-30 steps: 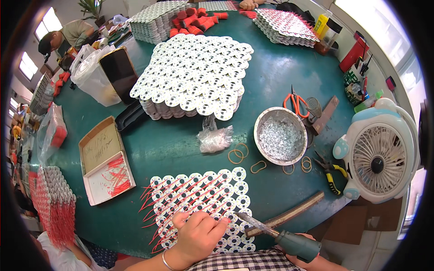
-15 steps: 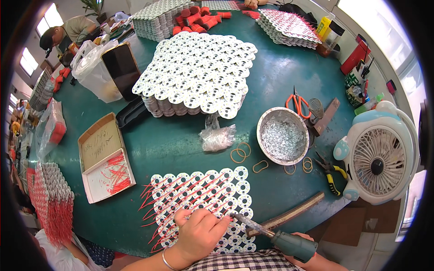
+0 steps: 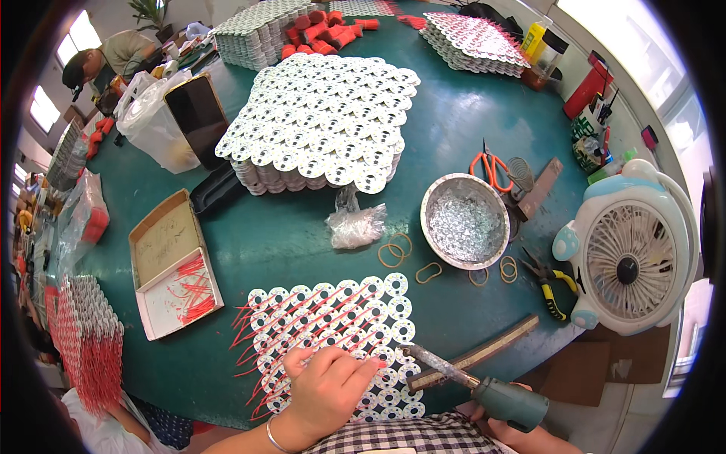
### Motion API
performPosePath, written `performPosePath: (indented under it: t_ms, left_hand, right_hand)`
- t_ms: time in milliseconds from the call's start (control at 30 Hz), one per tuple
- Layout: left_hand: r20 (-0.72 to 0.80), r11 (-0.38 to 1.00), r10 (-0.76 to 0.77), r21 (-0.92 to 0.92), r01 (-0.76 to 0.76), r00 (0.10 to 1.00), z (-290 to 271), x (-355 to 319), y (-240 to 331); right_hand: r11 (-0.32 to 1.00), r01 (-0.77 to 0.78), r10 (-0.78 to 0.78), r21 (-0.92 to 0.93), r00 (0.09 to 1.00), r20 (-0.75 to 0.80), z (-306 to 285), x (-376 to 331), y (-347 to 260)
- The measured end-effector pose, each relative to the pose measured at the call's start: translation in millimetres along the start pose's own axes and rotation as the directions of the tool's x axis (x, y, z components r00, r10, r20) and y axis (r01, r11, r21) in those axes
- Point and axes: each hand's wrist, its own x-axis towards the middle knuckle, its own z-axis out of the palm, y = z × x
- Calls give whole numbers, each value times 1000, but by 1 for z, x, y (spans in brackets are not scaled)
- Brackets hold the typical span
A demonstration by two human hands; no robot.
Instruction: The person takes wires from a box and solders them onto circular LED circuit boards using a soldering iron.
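Note:
My left hand (image 3: 327, 390) rests over a panel of round white circuit boards (image 3: 395, 284), its fingers pinched around what looks like a thin red wire near the panel's right side. Several red wires (image 3: 302, 321) lie slantwise across the boards, their loose ends past the left edge. My right hand (image 3: 505, 430) grips a soldering iron (image 3: 513, 407) with a green handle. The iron's tip points left and is just right of my left fingertips, apart from them. The handle hides part of my right fingers.
Beyond the panel are a bowl of shiny bits (image 3: 467, 219), rubber bands (image 3: 395, 250), yellow-black pliers (image 3: 556, 290) and a wooden strip (image 3: 484, 352). A fan (image 3: 626, 257) stands right; a cardboard box (image 3: 178, 265) of red wires lies left. Stacked boards (image 3: 318, 121) sit behind.
The soldering iron has moved right, its tip away from the spot by my left fingertips. My left hand keeps its pinch over the panel. The whole view has shifted slightly.

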Motion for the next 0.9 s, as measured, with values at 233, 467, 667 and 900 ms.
performPosePath:
  t_ms: [233,467,667,900]
  left_hand:
    - [-44,996,89,4,-89,995,4,-1,2]
    - [-11,997,72,-36,-72,997,4,1,2]
    - [6,997,64,-39,-63,998,3,1,2]
    - [0,997,50,-52,-50,999,5,1,1]
  right_hand:
    - [948,-249,262,198,964,-41,4,-4,-17]
    - [942,-248,272,228,959,-82,10,3,-23]
    - [952,-276,288,133,954,-79,9,2,-24]
    - [964,-44,21,-261,996,-90,6,14,-28]
